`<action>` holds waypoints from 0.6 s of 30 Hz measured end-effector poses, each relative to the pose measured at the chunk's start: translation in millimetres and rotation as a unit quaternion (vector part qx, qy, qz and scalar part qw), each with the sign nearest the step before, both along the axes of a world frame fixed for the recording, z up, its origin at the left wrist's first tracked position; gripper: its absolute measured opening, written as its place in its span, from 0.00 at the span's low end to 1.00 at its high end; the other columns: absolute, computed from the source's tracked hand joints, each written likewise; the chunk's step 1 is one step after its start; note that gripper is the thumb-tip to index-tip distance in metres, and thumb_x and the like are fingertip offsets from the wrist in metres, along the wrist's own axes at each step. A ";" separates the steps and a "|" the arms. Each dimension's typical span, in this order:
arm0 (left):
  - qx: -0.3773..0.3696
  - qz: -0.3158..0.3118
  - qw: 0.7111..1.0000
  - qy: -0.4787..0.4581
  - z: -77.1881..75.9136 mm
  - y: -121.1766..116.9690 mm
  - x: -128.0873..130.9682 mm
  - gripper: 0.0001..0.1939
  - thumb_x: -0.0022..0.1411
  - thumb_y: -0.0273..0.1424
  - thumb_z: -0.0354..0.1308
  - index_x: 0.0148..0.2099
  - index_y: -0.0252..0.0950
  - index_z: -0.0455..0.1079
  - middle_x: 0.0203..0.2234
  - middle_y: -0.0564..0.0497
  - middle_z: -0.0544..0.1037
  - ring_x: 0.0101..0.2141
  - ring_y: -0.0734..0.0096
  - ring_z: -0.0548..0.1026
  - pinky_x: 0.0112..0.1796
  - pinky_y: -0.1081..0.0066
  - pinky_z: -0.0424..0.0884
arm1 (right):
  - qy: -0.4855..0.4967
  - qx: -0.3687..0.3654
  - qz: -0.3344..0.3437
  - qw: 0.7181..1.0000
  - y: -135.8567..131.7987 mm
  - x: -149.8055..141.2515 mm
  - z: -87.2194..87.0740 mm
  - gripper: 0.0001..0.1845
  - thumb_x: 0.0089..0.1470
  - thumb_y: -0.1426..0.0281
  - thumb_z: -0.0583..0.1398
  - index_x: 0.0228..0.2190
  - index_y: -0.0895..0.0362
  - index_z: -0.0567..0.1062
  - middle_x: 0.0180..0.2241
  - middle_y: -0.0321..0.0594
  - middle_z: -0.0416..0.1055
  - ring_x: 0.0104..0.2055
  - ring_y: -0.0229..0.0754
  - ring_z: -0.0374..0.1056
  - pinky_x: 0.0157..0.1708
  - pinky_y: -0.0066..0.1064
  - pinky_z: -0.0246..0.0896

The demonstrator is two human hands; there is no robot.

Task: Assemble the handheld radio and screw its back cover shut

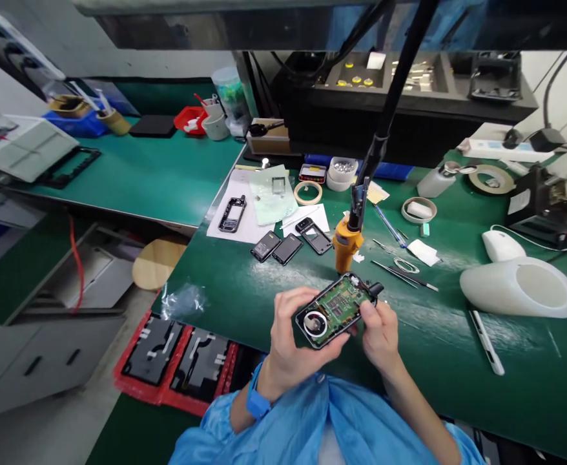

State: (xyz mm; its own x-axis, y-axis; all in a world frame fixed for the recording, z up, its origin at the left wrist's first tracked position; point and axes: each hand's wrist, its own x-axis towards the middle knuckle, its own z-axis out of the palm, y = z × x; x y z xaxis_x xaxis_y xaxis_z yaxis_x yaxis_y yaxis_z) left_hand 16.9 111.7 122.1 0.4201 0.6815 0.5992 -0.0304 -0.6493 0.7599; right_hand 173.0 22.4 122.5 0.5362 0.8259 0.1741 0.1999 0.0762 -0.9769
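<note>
An opened handheld radio (pixel 338 303) is held tilted above the front of the bench, its green circuit board facing up. A round speaker with a white ring (pixel 315 324) sits at its near left end, and a short black antenna stub (pixel 375 289) juts from the far right corner. My left hand (pixel 290 336) wraps round the radio's left end, thumb along the near edge. My right hand (pixel 379 329) is closed at the right edge, its thumb on the board's side near the antenna; whether its fingers pinch a small part is hidden.
Beyond the radio stands an orange-handled electric screwdriver (pixel 346 245) on a black arm. Phone-like units (pixel 287 249) and empty housings (pixel 314 236) lie behind. Tweezers (pixel 404 276), a white pen-like tool (pixel 487 342) and a white cup-shaped object (pixel 518 287) lie right. Red-wrapped panels (pixel 174 361) sit lower left.
</note>
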 end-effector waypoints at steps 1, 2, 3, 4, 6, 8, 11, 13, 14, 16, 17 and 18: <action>-0.030 -0.020 0.999 -0.005 0.9 -0.5 1.1 0.33 0.68 0.42 0.78 0.67 0.42 0.68 0.53 0.44 0.80 0.55 0.58 0.82 0.56 0.59 0.83 | 0.010 -0.007 -0.004 1.000 1.2 1.3 6.3 0.40 0.76 0.38 0.54 0.21 0.52 0.67 0.15 0.33 0.65 0.16 0.35 0.60 0.17 0.29 0.56; -0.070 -0.050 0.996 -0.012 1.7 -0.6 1.7 0.36 0.68 0.46 0.78 0.69 0.42 0.68 0.55 0.43 0.79 0.56 0.57 0.82 0.57 0.59 0.84 | 0.018 -0.013 -0.005 1.000 2.4 3.2 11.7 0.40 0.75 0.37 0.55 0.21 0.52 0.68 0.15 0.33 0.66 0.15 0.35 0.60 0.16 0.29 0.55; -0.119 -0.090 0.988 -0.023 2.8 -0.3 1.8 0.39 0.67 0.50 0.77 0.71 0.43 0.67 0.57 0.42 0.78 0.57 0.56 0.82 0.57 0.59 0.84 | 0.026 -0.019 -0.006 0.999 3.6 5.3 16.2 0.39 0.74 0.37 0.56 0.22 0.53 0.69 0.15 0.33 0.66 0.15 0.35 0.60 0.15 0.28 0.54; -0.174 -0.137 0.975 -0.036 4.2 0.3 1.6 0.42 0.68 0.53 0.75 0.74 0.43 0.65 0.60 0.40 0.78 0.58 0.55 0.83 0.57 0.59 0.85 | 0.033 -0.025 -0.006 0.999 4.8 7.6 19.8 0.39 0.74 0.37 0.57 0.22 0.53 0.70 0.15 0.33 0.66 0.15 0.35 0.60 0.15 0.28 0.54; -0.281 -0.228 0.931 -0.055 7.8 2.1 0.7 0.43 0.72 0.56 0.70 0.79 0.46 0.61 0.65 0.38 0.77 0.59 0.53 0.84 0.57 0.59 0.86 | 0.045 -0.035 -0.009 0.998 7.0 11.7 24.8 0.39 0.73 0.37 0.58 0.22 0.54 0.71 0.15 0.33 0.67 0.14 0.35 0.60 0.15 0.27 0.54; -0.354 -0.284 0.890 -0.047 11.8 3.6 -0.3 0.38 0.77 0.50 0.67 0.80 0.48 0.60 0.68 0.39 0.77 0.59 0.54 0.85 0.59 0.58 0.85 | 0.055 -0.044 -0.014 0.997 8.6 15.0 28.2 0.40 0.71 0.35 0.60 0.21 0.54 0.72 0.15 0.33 0.67 0.15 0.34 0.60 0.15 0.26 0.54; -0.380 -0.312 0.871 -0.003 16.0 3.1 -1.1 0.31 0.81 0.40 0.65 0.79 0.49 0.61 0.68 0.40 0.79 0.60 0.55 0.86 0.62 0.58 0.84 | 0.065 -0.053 -0.022 0.996 9.0 18.2 33.0 0.42 0.69 0.34 0.61 0.20 0.54 0.71 0.14 0.33 0.66 0.14 0.34 0.60 0.15 0.26 0.55; -0.354 -0.287 0.890 0.018 16.7 0.9 -0.9 0.33 0.80 0.36 0.65 0.80 0.49 0.59 0.67 0.40 0.79 0.59 0.57 0.86 0.60 0.61 0.85 | 0.068 -0.055 -0.028 0.996 8.6 19.5 36.5 0.42 0.68 0.33 0.62 0.19 0.54 0.70 0.14 0.33 0.66 0.14 0.34 0.60 0.14 0.26 0.55; -0.332 -0.259 0.907 0.028 16.7 -0.4 -0.6 0.35 0.79 0.34 0.66 0.80 0.49 0.58 0.67 0.41 0.78 0.58 0.60 0.86 0.58 0.64 0.85 | 0.068 -0.054 -0.033 0.996 8.5 19.9 38.2 0.42 0.68 0.33 0.62 0.19 0.54 0.70 0.14 0.33 0.65 0.14 0.34 0.60 0.14 0.25 0.54; -0.267 -0.194 0.943 0.048 17.2 -2.4 0.9 0.38 0.75 0.30 0.68 0.80 0.50 0.58 0.67 0.42 0.77 0.56 0.64 0.85 0.56 0.68 0.83 | 0.068 -0.052 -0.043 0.995 8.5 20.3 40.8 0.42 0.68 0.34 0.62 0.18 0.54 0.69 0.13 0.33 0.65 0.14 0.34 0.59 0.13 0.25 0.53; -0.228 -0.169 0.957 0.056 18.0 -2.8 2.0 0.38 0.73 0.28 0.68 0.79 0.50 0.61 0.67 0.43 0.76 0.58 0.64 0.83 0.57 0.69 0.82 | 0.069 -0.050 -0.048 0.995 8.8 20.3 41.6 0.42 0.68 0.34 0.62 0.18 0.54 0.69 0.13 0.33 0.65 0.13 0.34 0.60 0.13 0.25 0.52; -0.189 -0.153 0.968 0.062 19.3 -2.8 3.3 0.36 0.71 0.27 0.68 0.76 0.49 0.64 0.67 0.43 0.76 0.60 0.63 0.81 0.59 0.68 0.81 | 0.070 -0.048 -0.053 0.995 9.1 20.3 42.0 0.42 0.68 0.34 0.62 0.18 0.54 0.69 0.13 0.33 0.65 0.13 0.34 0.60 0.13 0.25 0.52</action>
State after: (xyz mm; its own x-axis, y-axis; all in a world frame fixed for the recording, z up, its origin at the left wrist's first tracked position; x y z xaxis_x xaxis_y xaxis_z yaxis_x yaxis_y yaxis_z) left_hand 20.2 108.9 141.4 0.6902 0.6743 0.2627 -0.0700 -0.2991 0.9517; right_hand 193.3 31.5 164.5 0.6353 0.7722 0.0139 0.0632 -0.0340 -0.9974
